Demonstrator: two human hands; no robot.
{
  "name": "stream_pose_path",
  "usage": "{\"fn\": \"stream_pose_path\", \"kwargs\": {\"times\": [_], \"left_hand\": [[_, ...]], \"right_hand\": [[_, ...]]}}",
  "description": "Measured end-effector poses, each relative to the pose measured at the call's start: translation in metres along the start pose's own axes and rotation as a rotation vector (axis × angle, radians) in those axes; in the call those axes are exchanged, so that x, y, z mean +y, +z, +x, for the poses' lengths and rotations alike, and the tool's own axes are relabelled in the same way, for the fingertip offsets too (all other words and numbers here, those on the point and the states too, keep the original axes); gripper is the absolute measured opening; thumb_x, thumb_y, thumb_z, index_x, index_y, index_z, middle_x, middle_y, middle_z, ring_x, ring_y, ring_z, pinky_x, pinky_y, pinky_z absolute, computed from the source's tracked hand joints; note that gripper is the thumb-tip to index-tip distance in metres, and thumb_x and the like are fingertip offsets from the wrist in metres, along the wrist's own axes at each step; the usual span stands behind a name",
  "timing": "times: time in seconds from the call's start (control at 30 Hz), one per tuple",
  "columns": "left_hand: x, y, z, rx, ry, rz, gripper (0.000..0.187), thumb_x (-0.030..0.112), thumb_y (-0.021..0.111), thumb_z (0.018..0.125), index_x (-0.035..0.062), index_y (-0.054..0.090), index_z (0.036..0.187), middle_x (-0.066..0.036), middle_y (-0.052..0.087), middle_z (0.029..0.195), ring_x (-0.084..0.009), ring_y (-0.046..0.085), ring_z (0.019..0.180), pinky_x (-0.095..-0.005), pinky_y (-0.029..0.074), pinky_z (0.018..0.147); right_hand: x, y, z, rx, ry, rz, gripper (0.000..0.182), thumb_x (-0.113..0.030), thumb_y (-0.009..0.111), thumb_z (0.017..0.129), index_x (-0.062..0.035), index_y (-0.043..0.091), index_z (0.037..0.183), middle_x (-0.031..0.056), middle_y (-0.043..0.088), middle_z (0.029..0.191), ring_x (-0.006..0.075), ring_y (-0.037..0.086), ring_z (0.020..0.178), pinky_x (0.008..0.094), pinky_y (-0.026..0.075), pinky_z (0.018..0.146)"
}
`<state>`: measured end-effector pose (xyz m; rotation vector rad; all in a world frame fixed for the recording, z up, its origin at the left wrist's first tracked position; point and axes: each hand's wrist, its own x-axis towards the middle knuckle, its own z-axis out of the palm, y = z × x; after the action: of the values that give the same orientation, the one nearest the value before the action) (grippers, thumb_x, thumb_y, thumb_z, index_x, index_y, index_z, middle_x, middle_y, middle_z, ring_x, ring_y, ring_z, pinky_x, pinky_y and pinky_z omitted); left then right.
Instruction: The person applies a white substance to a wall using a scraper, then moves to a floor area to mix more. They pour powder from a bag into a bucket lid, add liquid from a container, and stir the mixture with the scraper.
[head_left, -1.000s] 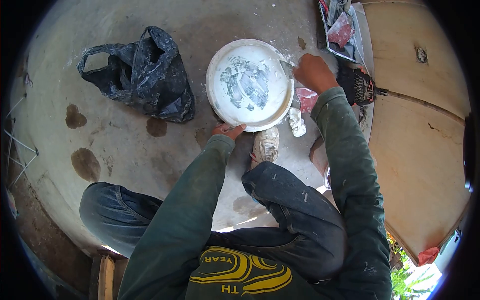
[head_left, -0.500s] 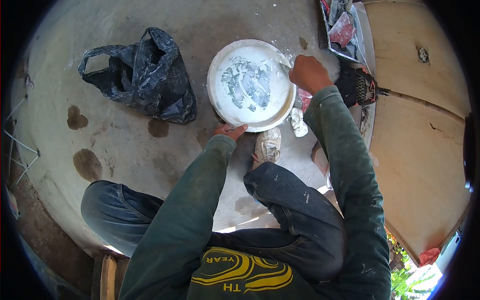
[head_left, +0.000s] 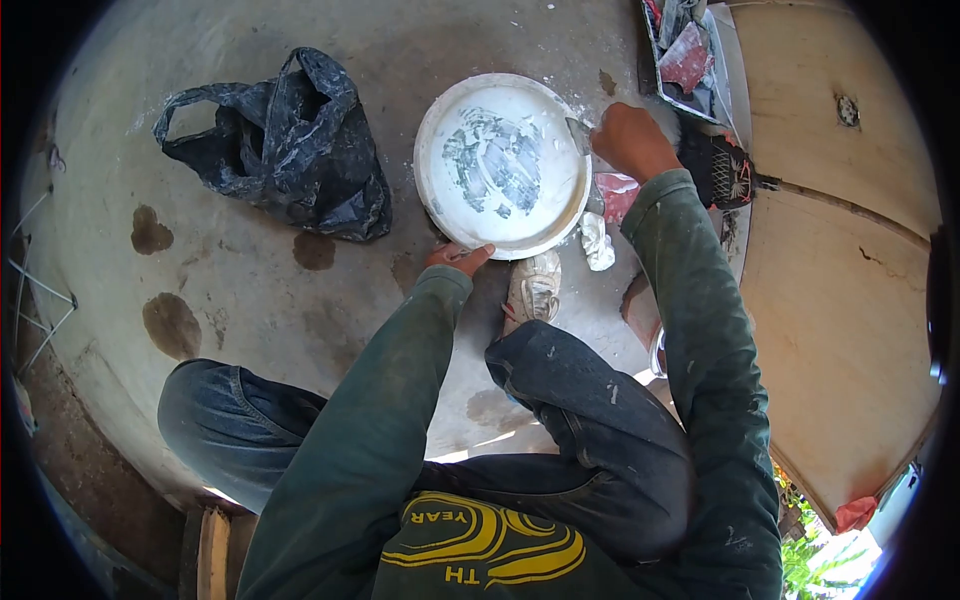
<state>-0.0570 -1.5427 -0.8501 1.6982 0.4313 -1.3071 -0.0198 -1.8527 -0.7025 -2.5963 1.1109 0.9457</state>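
Note:
A round white basin [head_left: 428, 190] sits on the floor just beyond my shoe. White paste [head_left: 535, 100] coats its inside, with a dark scraped patch in the middle. My left hand [head_left: 460, 258] is closed on the basin's near rim, at the lower left. In my right hand [head_left: 632, 142] is a putty knife [head_left: 579, 135], its blade at the basin's right rim. The handle is hidden in my closed fingers. Beneath my right wrist lie a red flat piece [head_left: 617, 192] and a crumpled white scrap [head_left: 597, 243].
A black plastic bag [head_left: 285, 150] stands left of the basin. At the upper right is a tray [head_left: 712, 60] with red and grey scraps. A black mesh object [head_left: 728, 172] lies by a wooden panel [head_left: 850, 300]. Dark wet spots [head_left: 172, 325] mark the concrete floor.
My right hand has moved slightly right with the putty knife, from inside the basin's edge to its right rim. More of the red piece shows. My left hand still holds the rim.

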Motion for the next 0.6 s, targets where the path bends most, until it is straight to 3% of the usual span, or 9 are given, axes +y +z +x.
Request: {"fn": "stream_pose_path", "kwargs": {"times": [0.23, 0.3, 0.5, 0.6], "left_hand": [[0.007, -0.002, -0.003, -0.014, -0.028, 0.119, 0.072, 0.031, 0.089, 0.064, -0.0104, 0.061, 0.116, -0.019, 0.062, 0.117, -0.0241, 0.061, 0.103, -0.0336, 0.049, 0.088], [-0.004, 0.0, 0.003, 0.01, -0.005, 0.034, 0.067, 0.031, 0.087, 0.067, -0.0073, 0.063, 0.116, -0.015, 0.067, 0.109, -0.0209, 0.062, 0.098, -0.0317, 0.047, 0.087], [0.014, -0.003, -0.007, -0.083, 0.011, 0.02, 0.065, 0.029, 0.087, 0.067, -0.0061, 0.064, 0.116, -0.015, 0.066, 0.111, -0.0204, 0.061, 0.099, -0.0318, 0.047, 0.087], [-0.011, 0.0, 0.009, -0.006, 0.025, -0.002, 0.064, 0.03, 0.087, 0.067, -0.0058, 0.064, 0.115, -0.015, 0.067, 0.111, -0.0204, 0.062, 0.099, -0.0318, 0.046, 0.088]], "right_hand": [[-0.003, -0.002, -0.007, 0.045, -0.062, 0.033, 0.03, -0.019, 0.061, 0.079, 0.0006, 0.069, 0.1, 0.0267, 0.066, 0.102, 0.0423, 0.065, 0.098, 0.0472, 0.051, 0.087], [-0.002, -0.003, -0.009, 0.035, -0.044, 0.037, 0.03, -0.019, 0.061, 0.079, 0.0005, 0.069, 0.1, 0.0265, 0.067, 0.102, 0.0422, 0.065, 0.098, 0.0471, 0.051, 0.087], [-0.006, 0.003, -0.006, 0.01, -0.035, 0.019, 0.03, -0.018, 0.059, 0.08, -0.0004, 0.069, 0.102, 0.0252, 0.067, 0.104, 0.0408, 0.065, 0.099, 0.0464, 0.051, 0.088], [-0.004, -0.013, -0.008, 0.004, -0.029, 0.043, 0.032, -0.017, 0.058, 0.08, -0.001, 0.069, 0.105, 0.025, 0.066, 0.107, 0.0402, 0.065, 0.101, 0.0461, 0.051, 0.089]]}}
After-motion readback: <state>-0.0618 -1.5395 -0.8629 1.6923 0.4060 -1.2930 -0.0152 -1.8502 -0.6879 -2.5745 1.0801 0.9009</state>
